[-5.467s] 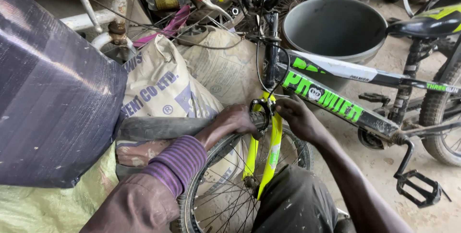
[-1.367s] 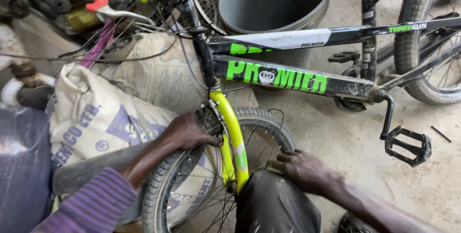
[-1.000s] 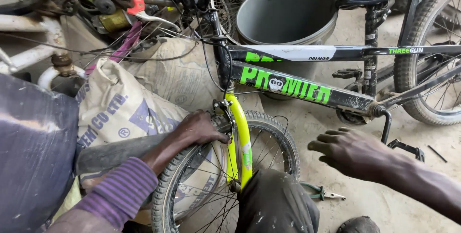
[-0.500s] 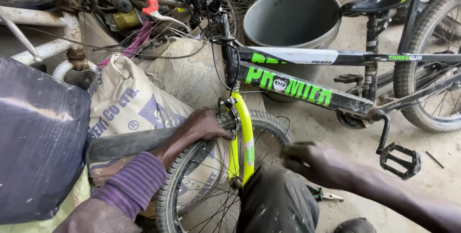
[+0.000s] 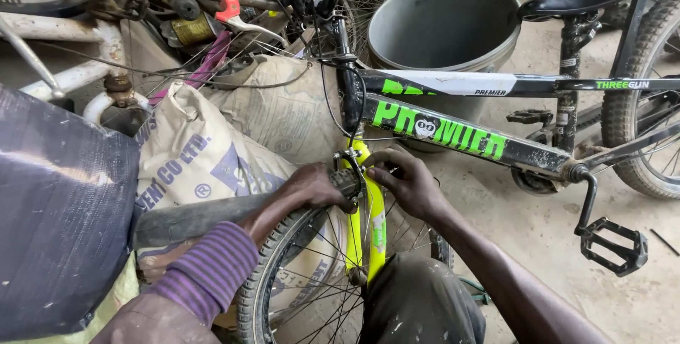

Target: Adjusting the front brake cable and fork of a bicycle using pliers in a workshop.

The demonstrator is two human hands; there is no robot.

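Work is centred at the top of the front wheel (image 5: 297, 273), under the yellow fork (image 5: 373, 227). Left hand (image 5: 312, 187) is closed on the tyre; right hand (image 5: 407, 184) is curled at the fork crown, its contents hidden. The wheel is seated in the fork; remaining adjustment cannot be told.

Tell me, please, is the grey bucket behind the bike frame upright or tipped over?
Upright: the grey bucket stands with its round mouth facing up, and the inside looks empty.

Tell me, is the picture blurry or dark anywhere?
Head view: sharp around both hands, the left hand and right hand at the yellow fork; soft even daylight, no hard shadows; the grey bucket is brightly lit; the dark sheet at the left edge looks a little blurred.
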